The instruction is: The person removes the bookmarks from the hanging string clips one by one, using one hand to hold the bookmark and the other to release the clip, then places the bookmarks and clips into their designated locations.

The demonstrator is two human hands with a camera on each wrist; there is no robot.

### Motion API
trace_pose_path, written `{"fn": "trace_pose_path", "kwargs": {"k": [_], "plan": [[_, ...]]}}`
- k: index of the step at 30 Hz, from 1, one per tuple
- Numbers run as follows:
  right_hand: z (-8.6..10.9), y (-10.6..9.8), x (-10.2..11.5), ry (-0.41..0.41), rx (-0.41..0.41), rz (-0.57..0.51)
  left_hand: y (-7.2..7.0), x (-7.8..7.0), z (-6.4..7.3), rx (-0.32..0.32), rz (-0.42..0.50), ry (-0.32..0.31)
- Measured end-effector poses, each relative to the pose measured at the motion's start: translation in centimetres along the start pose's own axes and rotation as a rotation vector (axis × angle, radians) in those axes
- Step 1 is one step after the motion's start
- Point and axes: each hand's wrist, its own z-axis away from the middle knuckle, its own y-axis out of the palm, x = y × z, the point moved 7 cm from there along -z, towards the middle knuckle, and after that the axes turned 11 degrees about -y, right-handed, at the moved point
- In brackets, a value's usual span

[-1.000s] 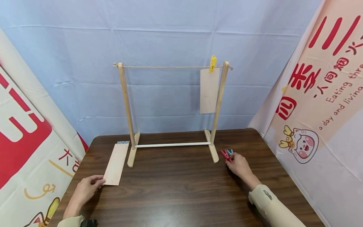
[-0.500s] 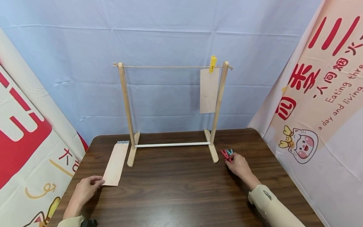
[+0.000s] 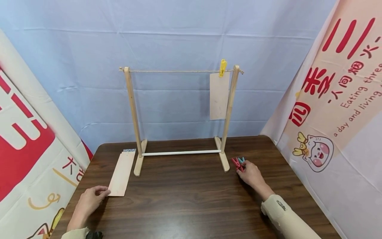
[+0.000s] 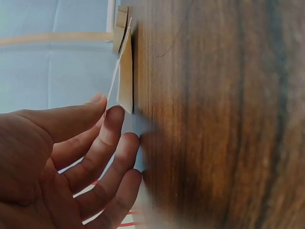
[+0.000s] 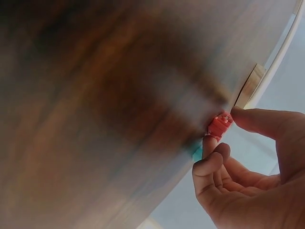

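Observation:
At the table's left side, my left hand (image 3: 89, 203) pinches the near-left corner of a pale, thin rectangular card (image 3: 120, 176) between thumb and fingers. Seen in the left wrist view, the card (image 4: 114, 78) tilts up from the table, with another pale piece beneath it. Over on the right, my right hand (image 3: 252, 174) pinches a red clothespin (image 5: 219, 125) between thumb and index finger. A blue clothespin (image 5: 197, 153) lies right beside it, partly hidden by the fingers. Another pale card (image 3: 218, 99) hangs from the rope by a yellow clothespin (image 3: 222, 68).
Between the hands, farther back, stands a wooden rack with a left post (image 3: 131, 106), a right post (image 3: 232, 99), a rope (image 3: 173, 71) across the top and a white crossbar (image 3: 180, 153) low down. A blue patterned strip (image 3: 129, 150) shows beyond the card on the table (image 3: 185, 189).
The head view has shifted very slightly. Both hands keep their places, the left at the card and the right at the red clothespin.

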Motion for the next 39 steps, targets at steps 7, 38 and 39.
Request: {"fn": "trace_pose_path", "kwargs": {"k": [7, 38, 39], "plan": [[0.3, -0.1, 0.1, 0.020, 0.016, -0.021, 0.0, 0.2, 0.2, 0.006, -0.021, -0.017], [-1.3, -3.5, 2.2, -0.115, -0.121, 0.021, 0.2, 0.3, 0.4, -0.016, -0.004, -0.065], [-1.4, -3.7, 2.4, -0.120, -0.121, 0.024, 0.2, 0.3, 0.4, -0.014, -0.004, -0.065]]}}
